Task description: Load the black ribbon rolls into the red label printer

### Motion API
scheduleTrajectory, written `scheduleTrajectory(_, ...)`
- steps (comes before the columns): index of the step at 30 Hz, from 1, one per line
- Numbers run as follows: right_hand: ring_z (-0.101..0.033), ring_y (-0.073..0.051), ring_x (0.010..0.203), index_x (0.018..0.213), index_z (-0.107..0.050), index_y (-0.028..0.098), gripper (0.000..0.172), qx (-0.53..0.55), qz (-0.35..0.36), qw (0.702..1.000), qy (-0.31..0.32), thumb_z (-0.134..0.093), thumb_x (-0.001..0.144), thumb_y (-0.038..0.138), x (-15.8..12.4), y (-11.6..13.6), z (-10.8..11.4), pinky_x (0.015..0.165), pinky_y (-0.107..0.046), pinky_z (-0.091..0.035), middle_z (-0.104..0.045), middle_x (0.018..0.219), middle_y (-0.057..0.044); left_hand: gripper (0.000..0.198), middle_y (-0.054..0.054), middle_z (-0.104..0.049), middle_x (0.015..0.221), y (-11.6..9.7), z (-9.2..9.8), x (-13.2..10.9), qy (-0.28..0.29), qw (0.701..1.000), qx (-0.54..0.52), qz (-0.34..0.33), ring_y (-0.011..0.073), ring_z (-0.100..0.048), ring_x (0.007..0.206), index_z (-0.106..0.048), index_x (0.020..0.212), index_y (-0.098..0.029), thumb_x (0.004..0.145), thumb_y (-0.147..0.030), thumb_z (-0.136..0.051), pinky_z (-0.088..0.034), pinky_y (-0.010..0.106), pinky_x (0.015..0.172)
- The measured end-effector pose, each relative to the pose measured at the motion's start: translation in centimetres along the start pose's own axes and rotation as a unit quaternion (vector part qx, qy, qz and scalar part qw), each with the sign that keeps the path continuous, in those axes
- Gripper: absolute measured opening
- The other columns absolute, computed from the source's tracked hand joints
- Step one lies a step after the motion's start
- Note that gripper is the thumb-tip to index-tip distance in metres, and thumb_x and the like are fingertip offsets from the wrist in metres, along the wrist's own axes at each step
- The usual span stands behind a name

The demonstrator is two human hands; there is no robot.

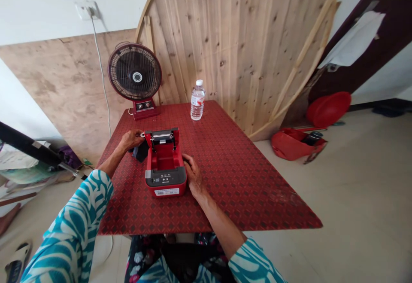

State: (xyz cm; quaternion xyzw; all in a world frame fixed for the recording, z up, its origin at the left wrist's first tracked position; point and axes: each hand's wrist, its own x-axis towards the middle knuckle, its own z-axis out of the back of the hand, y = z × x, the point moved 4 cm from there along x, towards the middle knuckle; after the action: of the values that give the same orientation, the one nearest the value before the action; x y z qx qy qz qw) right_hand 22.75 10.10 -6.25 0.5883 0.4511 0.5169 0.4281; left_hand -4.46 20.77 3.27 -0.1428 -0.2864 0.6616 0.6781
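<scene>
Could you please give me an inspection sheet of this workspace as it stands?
Surface: red patterned table.
Things: red printer, lid open, compartment looks empty; black object at its left rear.
Clutter: fan and bottle, upright at the far edge.
Hands: left hand at the printer's left rear corner, grip unclear; right hand open against its right side.
Cables: white cable from a wall socket down beside the fan.
Surroundings: wooden disc against the wall; red basin and red bag on the floor.
</scene>
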Motion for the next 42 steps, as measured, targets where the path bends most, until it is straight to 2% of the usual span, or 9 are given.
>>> scheduleTrajectory(3, -0.059, -0.022, 0.114, 0.112, -0.064, 0.027, 0.033, 0.0, 0.004, 1.0, 0.0, -0.05, 0.086, 0.041, 0.0, 0.0, 0.0, 0.104, -0.042, -0.042, -0.067, 0.118, -0.004, 0.033, 0.007, -0.074, 0.092, -0.1, 1.8, -0.5, -0.026, 0.998, -0.055, -0.004, 0.0248, -0.068, 0.091, -0.068, 0.091, -0.018, 0.069, -0.041, -0.063, -0.051, 0.032, 0.079)
scheduleTrajectory(6, -0.059, -0.022, 0.113, 0.112, -0.064, 0.027, 0.034, 0.009, 0.003, 1.0, -0.001, -0.051, 0.086, 0.043, 0.0, -0.2, 0.0, 0.103, -0.042, -0.043, -0.067, 0.119, -0.004, 0.04, 0.006, -0.073, 0.089, -0.5, 4.9, -2.4, -0.056, 0.977, -0.205, -0.007, 0.0223, -0.068, 0.083, -0.064, 0.096, -0.017, 0.068, -0.046, -0.065, -0.054, 0.031, 0.074)
scheduleTrajectory(11, -0.059, -0.023, 0.112, 0.112, -0.065, 0.026, 0.035, 0.017, 0.004, 1.0, -0.003, -0.051, 0.085, 0.044, 0.1, -0.2, -0.2, 0.102, -0.043, -0.043, -0.067, 0.118, -0.005, 0.053, 0.003, -0.071, 0.077, -2.9, 7.7, -7.8, -0.01, 0.954, -0.299, 0.009, 0.0186, -0.065, 0.06, -0.063, 0.107, -0.019, 0.068, -0.054, -0.069, -0.051, 0.029, 0.055)
scheduleTrajectory(16, -0.058, -0.023, 0.112, 0.113, -0.064, 0.025, 0.036, 0.014, 0.016, 1.0, 0.001, -0.049, 0.085, 0.043, 0.1, 0.3, -0.4, 0.103, -0.042, -0.042, -0.067, 0.116, -0.005, 0.058, 0.007, -0.074, 0.092, -7.6, 5.1, -10.7, 0.061, 0.973, -0.211, -0.072, 0.0241, -0.069, 0.078, -0.067, 0.111, -0.019, 0.069, -0.059, -0.07, -0.055, 0.033, 0.067)
scheduleTrajectory(22, -0.059, -0.02, 0.11, 0.11, -0.065, 0.025, 0.033, 0.008, 0.034, 0.999, 0.001, -0.047, 0.086, 0.039, 0.0, 1.1, -0.6, 0.101, -0.039, -0.043, -0.067, 0.113, -0.004, 0.028, 0.003, -0.075, 0.102, -12.3, 0.4, -10.4, 0.091, 0.976, 0.061, -0.189, 0.0225, -0.07, 0.09, -0.07, 0.105, -0.026, 0.081, -0.04, -0.066, -0.053, 0.031, 0.081)
scheduleTrajectory(27, -0.059, -0.019, 0.109, 0.109, -0.065, 0.026, 0.032, 0.011, 0.044, 0.999, -0.004, -0.046, 0.086, 0.036, 0.1, 1.0, -0.8, 0.101, -0.038, -0.043, -0.067, 0.112, -0.003, 0.019, 0.01, -0.075, 0.1, -13.1, -2.3, -9.2, 0.157, 0.941, 0.247, -0.173, 0.0315, -0.069, 0.095, -0.073, 0.097, -0.024, 0.08, -0.026, -0.065, -0.051, 0.038, 0.081)
scheduleTrajectory(32, -0.059, -0.019, 0.108, 0.108, -0.065, 0.027, 0.031, 0.014, 0.058, 0.998, -0.014, -0.046, 0.086, 0.034, 0.3, 0.7, -0.9, 0.101, -0.036, -0.044, -0.067, 0.111, -0.003, 0.009, 0.008, -0.074, 0.08, -12.8, -4.6, -7.5, 0.234, 0.927, 0.235, -0.175, 0.0294, -0.071, 0.086, -0.073, 0.077, -0.024, 0.07, -0.02, -0.069, -0.051, 0.033, 0.077)
scheduleTrajectory(38, -0.059, -0.02, 0.109, 0.11, -0.065, 0.027, 0.032, 0.005, 0.053, 0.999, -0.009, -0.045, 0.085, 0.035, 0.2, 0.7, -0.8, 0.101, -0.038, -0.043, -0.067, 0.112, -0.003, 0.015, 0.005, -0.076, 0.085, -12.5, -3.6, -7.7, 0.265, 0.929, 0.169, -0.193, 0.026, -0.071, 0.083, -0.075, 0.085, -0.026, 0.077, -0.028, -0.064, -0.051, 0.031, 0.075)
scheduleTrajectory(42, -0.059, -0.019, 0.11, 0.11, -0.065, 0.027, 0.032, 0.004, 0.052, 0.999, -0.002, -0.045, 0.086, 0.035, 0.1, 1.0, -0.8, 0.101, -0.037, -0.043, -0.067, 0.113, -0.003, 0.036, 0.005, -0.075, 0.105, -11.8, 0.0, -11.2, 0.17, 0.965, 0.039, -0.194, 0.0242, -0.07, 0.093, -0.072, 0.107, -0.024, 0.087, -0.048, -0.053, -0.052, 0.032, 0.085)
